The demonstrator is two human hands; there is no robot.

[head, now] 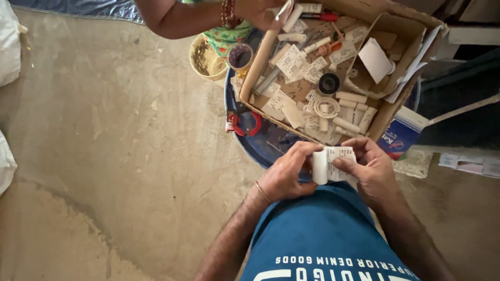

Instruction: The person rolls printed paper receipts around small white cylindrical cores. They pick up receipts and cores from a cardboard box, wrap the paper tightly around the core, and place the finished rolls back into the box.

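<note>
A: Item one, the paper roll (327, 165). White, part rolled into a short tube at its left side, the loose end flat and covered in small dark print. It sits just in front of the person's blue shirt (325, 234), below the near edge of the cardboard box (260, 62).

B: Who has it?

A: Both hands. Left hand (289, 174) curled round the rolled part, thumb and fingers closed on it. Right hand (371, 167) pinching the flat end, fingers folded in. A thin bangle (262, 191) on the left wrist.

B: Item two?

A: The box, open, holding many more small rolls and printed slips, a red marker (319, 16), a black ring-shaped piece (329, 83). It rests on a blue round drum lid (260, 140), with a red ring (246, 125) lying on the lid's left part.

B: Anything you cannot list properly?

A: Several. The print on the slips is too small to make out. The lid is mostly covered by the box. A second person's arm (182, 18) enters from the top, cut off by the frame; that hand (263, 11) holds something pale, kind unclear. A blue-and-white carton (403, 132) at the right is half hidden behind the box.
</note>
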